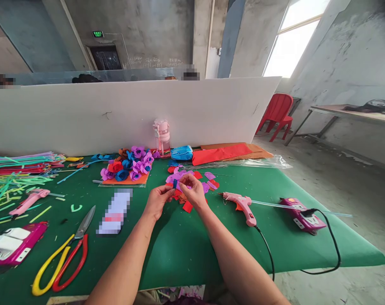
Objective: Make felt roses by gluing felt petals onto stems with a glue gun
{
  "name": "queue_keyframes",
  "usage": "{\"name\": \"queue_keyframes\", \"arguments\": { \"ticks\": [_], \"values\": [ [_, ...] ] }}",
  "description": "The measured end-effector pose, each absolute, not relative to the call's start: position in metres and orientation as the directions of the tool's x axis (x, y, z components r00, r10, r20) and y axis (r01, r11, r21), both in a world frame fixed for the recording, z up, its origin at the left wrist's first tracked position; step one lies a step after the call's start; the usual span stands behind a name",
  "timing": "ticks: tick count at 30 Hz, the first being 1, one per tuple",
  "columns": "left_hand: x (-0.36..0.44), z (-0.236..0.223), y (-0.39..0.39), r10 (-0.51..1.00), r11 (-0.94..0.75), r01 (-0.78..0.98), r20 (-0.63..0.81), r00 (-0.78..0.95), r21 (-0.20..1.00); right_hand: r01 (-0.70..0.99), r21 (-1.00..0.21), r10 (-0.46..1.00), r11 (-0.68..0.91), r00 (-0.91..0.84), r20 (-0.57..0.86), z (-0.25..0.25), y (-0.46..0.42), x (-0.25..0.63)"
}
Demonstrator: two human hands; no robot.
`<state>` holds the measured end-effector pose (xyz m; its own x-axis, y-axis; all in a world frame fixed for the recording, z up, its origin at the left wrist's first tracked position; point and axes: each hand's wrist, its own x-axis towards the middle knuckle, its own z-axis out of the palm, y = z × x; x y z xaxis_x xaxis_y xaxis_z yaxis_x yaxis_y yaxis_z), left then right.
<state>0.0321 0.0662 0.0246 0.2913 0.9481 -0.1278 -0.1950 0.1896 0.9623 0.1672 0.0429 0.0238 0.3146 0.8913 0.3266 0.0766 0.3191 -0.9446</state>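
Note:
Between my two hands is a small dark blue paper piece (175,183). My left hand (159,201) pinches its lower left side, thumb and forefinger together. From the right, my right hand (193,190) is closed with its fingertips at the same piece. Beneath and behind them lie loose purple, red and orange paper petals (188,206), partly hidden by my hands. Farther left, several purple, blue and red paper flowers (135,164) are heaped on an orange sheet. A pink glue gun (240,204) with a clear glue stick lies to the right of my right hand.
Yellow-and-red scissors (74,248), a second pink glue gun (30,201) and bundled coloured sticks (27,163) lie left. Two magenta power strips (302,215) (30,241) flank the green table. A pink bottle (161,136) and blue packet (181,152) stand near the white partition (122,110).

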Motion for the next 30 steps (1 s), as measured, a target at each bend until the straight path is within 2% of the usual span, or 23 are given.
{"name": "queue_keyframes", "arguments": {
  "ticks": [5, 15, 21, 27, 30],
  "values": [
    [0.0325, 0.0255, 0.0652, 0.946, 0.136, -0.147, -0.085, 0.313, 0.98, 0.187, -0.939, 0.901, 0.288, 0.278, 0.331, 0.0196, 0.0446, 0.1673],
    [0.0329, 0.0263, 0.0648, 0.947, 0.127, -0.118, -0.085, 0.31, 0.985, 0.223, -0.938, 0.912, 0.266, 0.258, 0.32, 0.017, 0.0453, 0.1676],
    [0.0323, 0.0262, 0.065, 0.948, 0.137, -0.113, -0.098, 0.302, 0.984, 0.185, -0.956, 0.929, 0.227, 0.252, 0.27, 0.0186, 0.0454, 0.1695],
    [0.0321, 0.0254, 0.065, 0.948, 0.126, -0.116, -0.086, 0.306, 0.985, 0.122, -0.947, 0.916, 0.296, 0.244, 0.318, 0.0246, 0.0419, 0.1692],
    [0.032, 0.0239, 0.066, 0.945, 0.12, -0.113, -0.078, 0.319, 0.986, 0.12, -0.952, 0.929, 0.282, 0.213, 0.302, 0.0234, 0.0421, 0.1682]
  ]
}}
